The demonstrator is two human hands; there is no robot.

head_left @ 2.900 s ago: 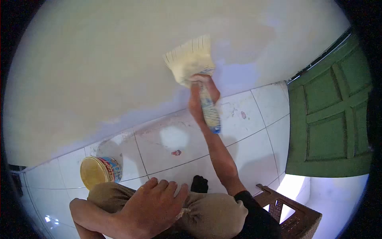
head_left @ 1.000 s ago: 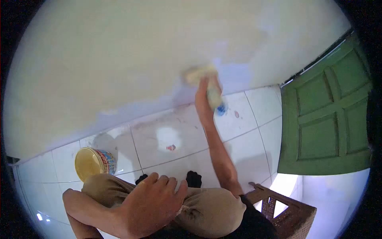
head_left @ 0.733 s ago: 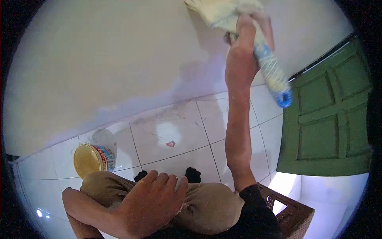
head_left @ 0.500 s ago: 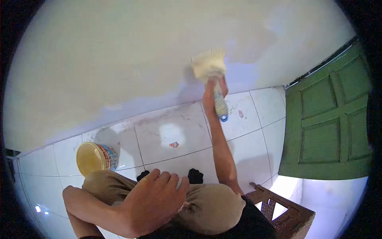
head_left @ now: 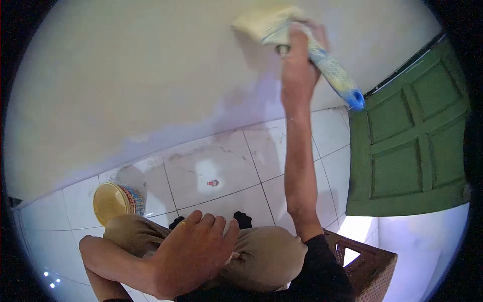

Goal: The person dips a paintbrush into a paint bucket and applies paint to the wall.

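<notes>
My right hand (head_left: 304,48) is closed round a wide paintbrush (head_left: 334,73), whose textured handle is smeared with paint and ends in a blue tip. Cream-coloured bristles (head_left: 264,21) are against or very near the wall (head_left: 151,65); the slight blur hides which. Across my lap lies my left hand (head_left: 198,251), its fingers loosely bent and a little apart, with nothing visible in it. It rests by the knees of my brown trousers (head_left: 271,254). A paint bucket (head_left: 135,201) with a printed side and a yellowish inside stands left of my knees.
A bluish, unevenly coated strip runs along the wall's foot. White floor tiles (head_left: 216,156) carry smudges and a small reddish scrap (head_left: 213,183). On the right is a green panelled door (head_left: 402,141). A brown perforated stool or chair (head_left: 367,261) is at my right side.
My right hand has carried the paintbrush up the wall, and its handle now slants down to the right. My left hand stays on my lap. The view has shifted slightly.
</notes>
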